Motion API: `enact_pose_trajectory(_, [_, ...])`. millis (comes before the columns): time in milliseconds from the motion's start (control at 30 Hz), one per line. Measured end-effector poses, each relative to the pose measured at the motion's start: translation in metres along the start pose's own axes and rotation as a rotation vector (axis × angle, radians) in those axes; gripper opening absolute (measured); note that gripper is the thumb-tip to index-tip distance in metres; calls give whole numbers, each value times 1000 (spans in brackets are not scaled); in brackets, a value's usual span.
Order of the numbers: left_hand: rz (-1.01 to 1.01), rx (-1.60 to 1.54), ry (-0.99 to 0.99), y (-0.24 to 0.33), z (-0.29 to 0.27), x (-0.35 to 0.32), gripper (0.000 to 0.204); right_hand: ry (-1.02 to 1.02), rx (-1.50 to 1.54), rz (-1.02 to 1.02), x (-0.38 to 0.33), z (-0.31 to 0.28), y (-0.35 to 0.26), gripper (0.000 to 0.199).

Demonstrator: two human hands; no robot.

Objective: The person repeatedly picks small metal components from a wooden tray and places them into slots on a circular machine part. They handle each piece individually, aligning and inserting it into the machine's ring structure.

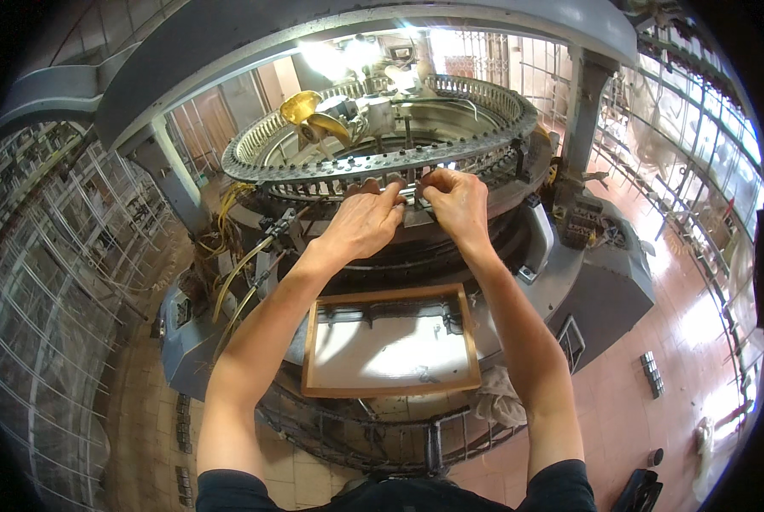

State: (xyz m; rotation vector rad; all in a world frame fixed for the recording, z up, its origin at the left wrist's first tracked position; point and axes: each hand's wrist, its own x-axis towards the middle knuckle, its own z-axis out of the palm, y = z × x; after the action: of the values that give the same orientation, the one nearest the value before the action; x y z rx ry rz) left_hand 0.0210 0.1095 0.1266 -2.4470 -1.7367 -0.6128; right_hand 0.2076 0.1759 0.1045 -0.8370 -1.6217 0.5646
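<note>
The left hand (358,222) and right hand (461,205) are held at the metal ring's (356,165) near side, fingers (440,181) curled (whether anything is pinched cannot be told), above a wood-framed tray (390,392).

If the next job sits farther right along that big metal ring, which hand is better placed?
The right hand, I'd judge: it is at the near edge of the metal ring, nearer that side, while the left hand would likely have to cross the right one.
</note>
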Motion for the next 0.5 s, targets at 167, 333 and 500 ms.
enact_pose_trajectory(167, [53,326,153,-25,-12,-21,39,-2,-14,-11,0,-2,-1,17])
enact_pose_trajectory(333, [81,516,257,-36,-8,-34,37,0,38,2,-1,0,-1,22])
enact_pose_trajectory(500, [35,502,231,-28,-12,-32,41,-13,24,5,-1,-2,-2,24])
